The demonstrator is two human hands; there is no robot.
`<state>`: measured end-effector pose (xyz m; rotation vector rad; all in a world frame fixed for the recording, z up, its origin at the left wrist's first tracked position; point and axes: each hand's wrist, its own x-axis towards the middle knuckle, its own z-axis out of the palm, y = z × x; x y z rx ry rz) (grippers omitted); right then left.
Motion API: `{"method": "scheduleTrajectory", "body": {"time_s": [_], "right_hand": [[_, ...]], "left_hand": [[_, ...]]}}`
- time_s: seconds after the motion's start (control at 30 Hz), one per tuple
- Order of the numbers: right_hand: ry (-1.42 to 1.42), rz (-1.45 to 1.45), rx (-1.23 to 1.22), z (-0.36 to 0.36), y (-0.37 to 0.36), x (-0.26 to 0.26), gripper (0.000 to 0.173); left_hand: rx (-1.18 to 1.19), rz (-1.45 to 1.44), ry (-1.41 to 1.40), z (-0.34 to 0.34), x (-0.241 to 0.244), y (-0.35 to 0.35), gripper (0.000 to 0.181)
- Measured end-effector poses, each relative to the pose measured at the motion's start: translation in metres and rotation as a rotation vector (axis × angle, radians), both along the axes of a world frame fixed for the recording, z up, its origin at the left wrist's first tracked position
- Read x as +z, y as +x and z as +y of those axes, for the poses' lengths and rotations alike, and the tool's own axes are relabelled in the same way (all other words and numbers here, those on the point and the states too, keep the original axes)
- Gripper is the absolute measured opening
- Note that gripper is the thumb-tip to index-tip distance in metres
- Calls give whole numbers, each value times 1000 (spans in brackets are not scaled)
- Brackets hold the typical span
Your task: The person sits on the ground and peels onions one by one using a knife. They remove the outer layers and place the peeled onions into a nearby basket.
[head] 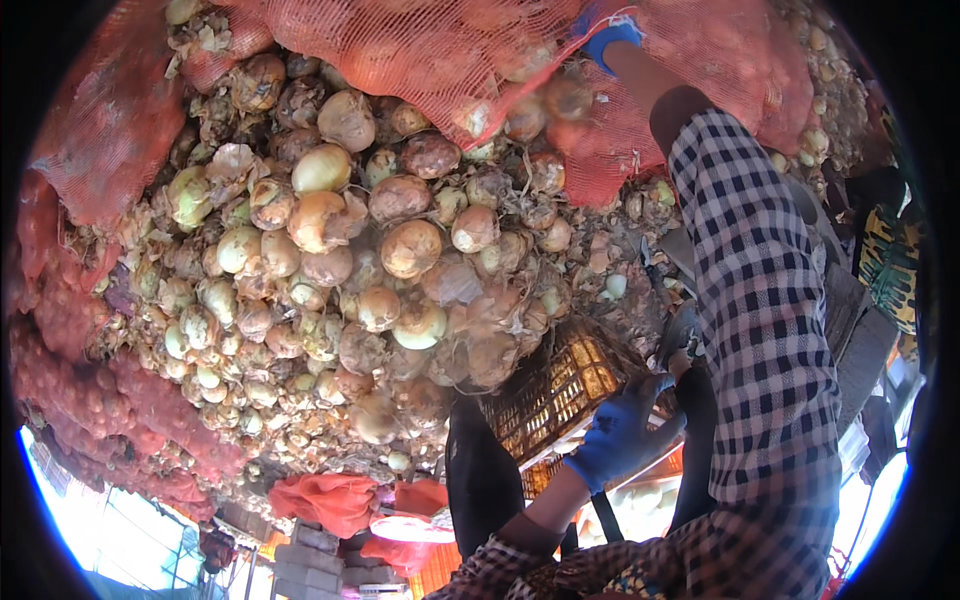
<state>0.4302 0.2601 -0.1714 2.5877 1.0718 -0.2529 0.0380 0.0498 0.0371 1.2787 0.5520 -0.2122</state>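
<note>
My left hand [619, 431], in a blue glove, is over a slatted plastic crate [559, 386] between my knees. Its thumb and fingers are apart, and I see nothing held in them. Stretched far forward, my right arm ends at the top in a blue-gloved right hand [611, 39] at the edge of a red mesh sack [420, 52]. The fingers of that hand are mostly hidden by the mesh, so their grip does not show. Onions partly fill the sack. A wide heap of loose onions [411, 249], with dry skins among them, spreads before me.
Filled red mesh sacks stand along the left [97, 397] and at the upper right [720, 67]. My dark-clad knee [484, 457] borders the crate, and a shoe [679, 330] is beyond it. Red mesh [326, 502] and grey blocks [307, 559] are at the lower left.
</note>
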Motion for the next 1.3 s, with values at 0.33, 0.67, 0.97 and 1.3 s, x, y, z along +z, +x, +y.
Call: {"method": "scheduleTrajectory", "body": {"time_s": [0.33,0.67,0.97,1.3], "right_hand": [[354,1367,-217,-82,-180,108,69],[145,285,12,-3,-84,-22,55],[-88,419,427,8,-52,-16,61],[404,1732,-182,-87,-237,102,72]], "left_hand": [[-38,16,20,0,-8,-1,63],[37,33,-39,-4,-9,-7,60],[80,74,-79,0,-8,-4,57],[37,61,-44,4,-7,9,55]]}}
